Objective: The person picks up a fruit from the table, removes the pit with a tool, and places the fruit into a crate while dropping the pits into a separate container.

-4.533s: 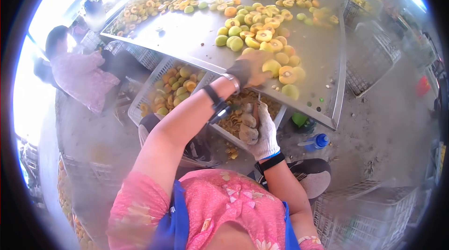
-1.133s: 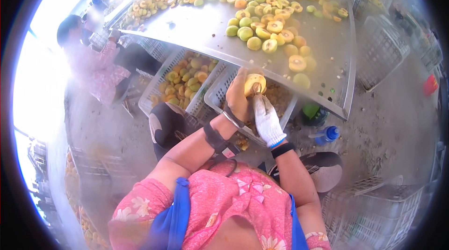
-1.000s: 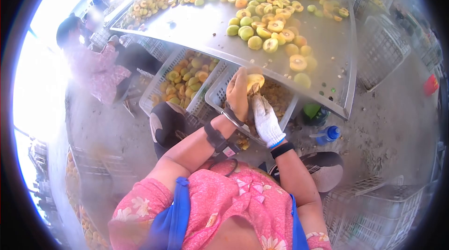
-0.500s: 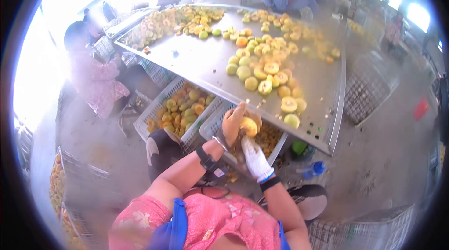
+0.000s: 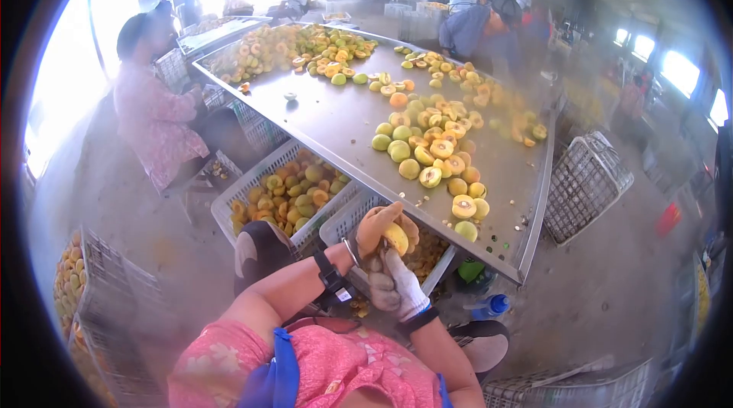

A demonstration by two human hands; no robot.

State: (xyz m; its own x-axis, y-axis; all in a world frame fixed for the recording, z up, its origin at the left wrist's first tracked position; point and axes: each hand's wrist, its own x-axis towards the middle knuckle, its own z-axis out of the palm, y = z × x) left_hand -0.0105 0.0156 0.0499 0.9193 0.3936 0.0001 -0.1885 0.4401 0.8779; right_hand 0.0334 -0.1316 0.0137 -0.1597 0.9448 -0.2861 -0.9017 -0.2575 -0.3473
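Note:
My left hand (image 5: 376, 229), with a bracelet at its wrist, is wrapped round a yellow fruit (image 5: 396, 238) near the table's front edge. From below, my right hand (image 5: 401, 284), in a white and grey glove, meets the fruit with its fingers closed; whatever lies between those fingers is too small to make out. Both hands are above a white crate (image 5: 345, 218) with small fruit pieces inside. Beyond them, whole and halved fruits (image 5: 427, 140) lie in a heap on the metal table (image 5: 343, 129).
Left of my hands stands a crate of fruit (image 5: 286, 194). A co-worker (image 5: 156, 102) in pink sits at the left. A blue-capped bottle (image 5: 492, 306) is right of my knees, and an upright crate (image 5: 584, 188) stands right of the table. More people are behind the table.
The view has shifted, so the table and crates sit lower in it. My hands are still together at the fruit, and more of the right glove's grey fingers shows.

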